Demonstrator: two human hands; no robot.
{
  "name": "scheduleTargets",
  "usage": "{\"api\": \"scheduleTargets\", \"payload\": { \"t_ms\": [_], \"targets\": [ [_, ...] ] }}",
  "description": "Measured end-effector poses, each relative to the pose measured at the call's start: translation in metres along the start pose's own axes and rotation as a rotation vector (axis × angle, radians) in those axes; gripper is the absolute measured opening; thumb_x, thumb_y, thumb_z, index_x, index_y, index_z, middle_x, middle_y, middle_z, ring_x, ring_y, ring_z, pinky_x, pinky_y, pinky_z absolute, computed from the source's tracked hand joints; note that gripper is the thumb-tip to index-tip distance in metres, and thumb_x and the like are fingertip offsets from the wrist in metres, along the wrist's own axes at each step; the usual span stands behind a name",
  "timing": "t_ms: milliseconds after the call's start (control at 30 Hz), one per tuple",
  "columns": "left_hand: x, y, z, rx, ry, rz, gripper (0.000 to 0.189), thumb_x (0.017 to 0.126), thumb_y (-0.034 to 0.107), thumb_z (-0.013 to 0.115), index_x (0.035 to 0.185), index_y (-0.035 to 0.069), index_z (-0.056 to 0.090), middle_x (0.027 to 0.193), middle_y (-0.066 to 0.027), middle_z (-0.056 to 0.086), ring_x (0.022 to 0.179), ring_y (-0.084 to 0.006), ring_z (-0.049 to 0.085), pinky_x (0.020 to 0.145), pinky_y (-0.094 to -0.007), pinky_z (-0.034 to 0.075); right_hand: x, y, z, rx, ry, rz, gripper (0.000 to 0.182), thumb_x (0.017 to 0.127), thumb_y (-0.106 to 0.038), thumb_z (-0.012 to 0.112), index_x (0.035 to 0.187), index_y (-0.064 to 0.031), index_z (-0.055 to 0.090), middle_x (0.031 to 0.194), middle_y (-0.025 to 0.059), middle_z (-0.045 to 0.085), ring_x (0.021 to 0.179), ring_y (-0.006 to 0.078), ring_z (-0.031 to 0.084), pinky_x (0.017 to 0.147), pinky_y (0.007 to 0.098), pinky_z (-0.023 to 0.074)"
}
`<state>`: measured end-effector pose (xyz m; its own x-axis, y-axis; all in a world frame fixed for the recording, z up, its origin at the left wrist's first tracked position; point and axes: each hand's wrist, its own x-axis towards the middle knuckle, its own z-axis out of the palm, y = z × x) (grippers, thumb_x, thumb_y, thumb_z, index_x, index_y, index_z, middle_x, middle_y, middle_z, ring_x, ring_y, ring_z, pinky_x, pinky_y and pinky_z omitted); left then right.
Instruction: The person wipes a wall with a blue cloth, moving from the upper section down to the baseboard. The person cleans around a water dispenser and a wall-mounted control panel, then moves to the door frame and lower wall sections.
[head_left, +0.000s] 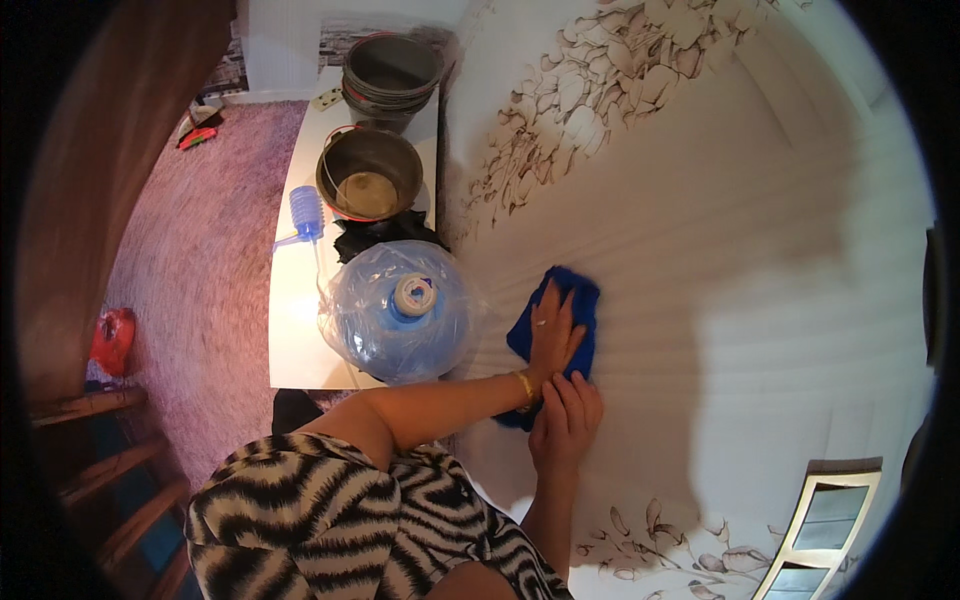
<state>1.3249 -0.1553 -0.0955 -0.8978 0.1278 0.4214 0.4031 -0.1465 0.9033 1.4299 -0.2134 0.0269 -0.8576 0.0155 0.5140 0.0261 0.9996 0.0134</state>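
Note:
My left hand (553, 334) lies flat with fingers spread on a blue cloth (585, 304), pressing it against the white wall (645, 352). A ring and a gold-coloured bracelet (525, 388) show on that hand and wrist. Just below, my right hand (568, 420) has its fingers bent, their tips beside the left wrist and over the lower part of the cloth. Whether they grip the cloth is hidden. Left of my hands, a large blue water bottle (375, 337) in clear plastic wrap stands capped on a white table (292, 330).
Along the table stand a dark bucket (367, 191), stacked buckets (394, 75), a blue hand pump (306, 214) and a black plastic bag (390, 232). A pink carpet (210, 247) covers the floor. A red bag (114, 341) and wooden slats (127, 480) are at left. Brown flowers (570, 97) decorate the wall.

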Motion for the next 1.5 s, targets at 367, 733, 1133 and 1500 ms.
{"api": "scheduleTargets", "payload": {
  "t_ms": [367,733,1133,1500],
  "targets": [
    [0.072,-0.120,0.013,0.241,0.253,-0.230,0.048,0.091,0.024,0.060,0.128,-0.003,0.046,0.133,-0.0213,0.048,0.122,-0.0365,0.046,0.100,-0.0392,0.038,0.000,0.008,0.024,0.198,0.018,-0.100,0.037,0.068,0.007,0.063,0.102,-0.0089,0.063,0.099,0.0083,0.066,0.094,0.0304,0.063,0.081,0.0415,0.0482],
    [0.124,-0.090,0.011,0.340,0.359,0.080,0.042,0.092,0.013,0.058,0.128,-0.001,0.043,0.131,-0.0230,0.047,0.116,-0.0354,0.049,0.099,-0.0389,0.039,-0.006,0.008,0.028,0.310,0.040,-0.018,0.033,0.069,0.008,0.062,0.099,-0.0049,0.062,0.101,0.0117,0.063,0.094,0.0331,0.060,0.082,0.0425,0.0494],
    [0.038,-0.095,0.009,0.128,0.239,-0.581,0.043,0.095,0.010,0.045,0.136,-0.002,0.037,0.137,-0.0234,0.042,0.122,-0.0370,0.044,0.103,-0.0398,0.035,-0.010,-0.002,0.040,0.465,-0.040,-0.017,0.033,0.067,0.011,0.061,0.097,-0.0031,0.063,0.096,0.0122,0.063,0.089,0.0317,0.062,0.078,0.0397,0.0517],
    [0.038,-0.176,0.007,0.096,0.236,-0.516,0.043,0.094,0.010,0.049,0.134,-0.002,0.038,0.136,-0.0241,0.043,0.121,-0.0380,0.045,0.102,-0.0405,0.036,-0.002,-0.007,0.040,0.512,-0.049,-0.078,0.037,0.064,0.013,0.061,0.098,-0.0031,0.062,0.089,0.0129,0.062,0.082,0.0309,0.062,0.070,0.0381,0.0522]
  ]
}}
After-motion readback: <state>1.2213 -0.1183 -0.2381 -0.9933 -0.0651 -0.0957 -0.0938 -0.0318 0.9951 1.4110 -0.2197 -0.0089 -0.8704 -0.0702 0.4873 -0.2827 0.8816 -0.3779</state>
